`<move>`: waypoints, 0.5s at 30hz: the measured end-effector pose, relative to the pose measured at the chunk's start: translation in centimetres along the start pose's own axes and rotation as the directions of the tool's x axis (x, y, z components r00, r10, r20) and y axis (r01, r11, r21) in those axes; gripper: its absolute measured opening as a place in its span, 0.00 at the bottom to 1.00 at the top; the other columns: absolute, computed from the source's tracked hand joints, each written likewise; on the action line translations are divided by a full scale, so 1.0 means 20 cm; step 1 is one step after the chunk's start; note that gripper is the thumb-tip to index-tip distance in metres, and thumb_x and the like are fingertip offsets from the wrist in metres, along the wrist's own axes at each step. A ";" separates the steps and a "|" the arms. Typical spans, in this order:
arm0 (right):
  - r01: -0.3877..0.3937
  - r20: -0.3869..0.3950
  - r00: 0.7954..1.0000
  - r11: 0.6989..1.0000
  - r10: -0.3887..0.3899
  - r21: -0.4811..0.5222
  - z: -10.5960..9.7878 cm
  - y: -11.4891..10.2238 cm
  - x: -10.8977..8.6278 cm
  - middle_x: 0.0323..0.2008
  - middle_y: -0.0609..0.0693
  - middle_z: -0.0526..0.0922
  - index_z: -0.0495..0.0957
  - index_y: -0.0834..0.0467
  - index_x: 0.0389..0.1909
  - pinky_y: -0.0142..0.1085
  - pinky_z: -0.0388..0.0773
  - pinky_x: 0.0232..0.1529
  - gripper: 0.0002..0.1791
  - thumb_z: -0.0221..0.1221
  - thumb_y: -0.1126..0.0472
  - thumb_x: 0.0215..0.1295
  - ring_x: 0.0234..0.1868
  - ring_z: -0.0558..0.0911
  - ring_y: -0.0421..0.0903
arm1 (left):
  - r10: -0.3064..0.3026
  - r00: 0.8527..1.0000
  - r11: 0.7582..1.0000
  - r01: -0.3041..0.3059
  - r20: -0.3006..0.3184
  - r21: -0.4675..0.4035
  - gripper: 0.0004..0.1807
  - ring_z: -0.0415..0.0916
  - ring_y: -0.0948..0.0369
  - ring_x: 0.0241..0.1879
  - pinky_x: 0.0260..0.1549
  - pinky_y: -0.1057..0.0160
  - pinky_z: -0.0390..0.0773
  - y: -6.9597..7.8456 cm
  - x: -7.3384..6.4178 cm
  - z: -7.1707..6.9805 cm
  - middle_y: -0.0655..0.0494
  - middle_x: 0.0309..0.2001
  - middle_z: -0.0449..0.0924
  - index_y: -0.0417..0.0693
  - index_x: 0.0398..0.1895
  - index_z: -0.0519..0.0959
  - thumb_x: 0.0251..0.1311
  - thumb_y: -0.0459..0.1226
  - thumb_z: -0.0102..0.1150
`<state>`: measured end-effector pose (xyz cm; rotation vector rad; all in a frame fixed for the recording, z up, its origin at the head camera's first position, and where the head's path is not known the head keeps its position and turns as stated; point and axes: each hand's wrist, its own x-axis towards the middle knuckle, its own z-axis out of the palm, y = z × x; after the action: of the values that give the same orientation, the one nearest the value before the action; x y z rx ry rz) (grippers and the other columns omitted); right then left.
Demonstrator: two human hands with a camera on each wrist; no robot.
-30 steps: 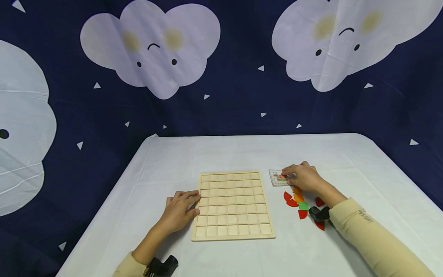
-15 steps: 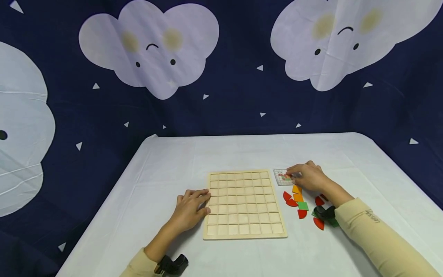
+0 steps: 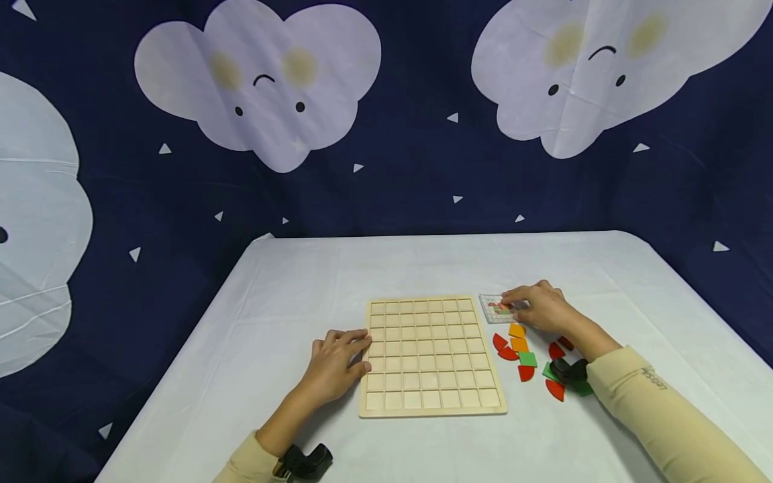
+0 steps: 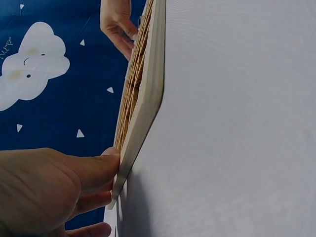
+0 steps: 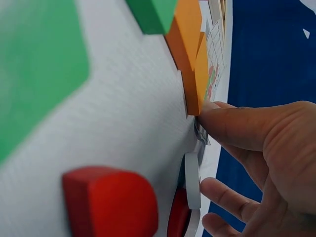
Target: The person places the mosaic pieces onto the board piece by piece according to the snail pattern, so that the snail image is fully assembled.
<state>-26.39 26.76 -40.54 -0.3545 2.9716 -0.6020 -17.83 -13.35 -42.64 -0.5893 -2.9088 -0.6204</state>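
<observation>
An oblong white card (image 3: 490, 309) is pinched by the right hand (image 3: 545, 310) just right of the pale square wooden board (image 3: 429, 362), touched by the loose left hand (image 3: 330, 367).

Camera arrangement: one head view, two wrist views.
The table (image 3: 326, 268) and backdrop (image 3: 410, 201) are viewed forward and downward from the head. The board (image 4: 153, 89) is viewed close up, nearly edge-on, from the left wrist; the orange blocks (image 5: 189, 29) are viewed very near from the right. The board is shared by head and left wrist.
</observation>
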 end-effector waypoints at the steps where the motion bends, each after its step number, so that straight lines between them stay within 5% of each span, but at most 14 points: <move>1: 0.003 -0.002 1.000 1.000 -0.003 0.000 0.00 0.00 0.00 0.59 0.56 0.77 0.81 0.53 0.52 0.49 0.58 0.48 0.19 0.61 0.63 0.58 0.53 0.66 0.58 | -0.002 1.000 1.000 0.002 0.001 -0.005 0.25 0.65 0.51 0.58 0.46 0.49 0.59 0.00 0.00 0.00 0.54 0.63 0.72 0.48 0.59 0.76 0.57 0.44 0.62; 15: -0.002 -0.059 0.998 0.998 0.006 0.064 -0.07 0.02 -0.08 0.59 0.60 0.76 0.78 0.54 0.55 0.49 0.59 0.46 0.21 0.61 0.58 0.60 0.56 0.64 0.58 | 0.019 1.000 0.997 -0.018 0.009 -0.079 0.23 0.65 0.52 0.58 0.46 0.51 0.58 -0.04 0.06 -0.02 0.56 0.60 0.74 0.48 0.54 0.79 0.53 0.42 0.66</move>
<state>-25.18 28.11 -39.35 -0.3308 2.9999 -0.7177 -19.24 -13.87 -42.37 -0.6294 -2.8956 -0.7354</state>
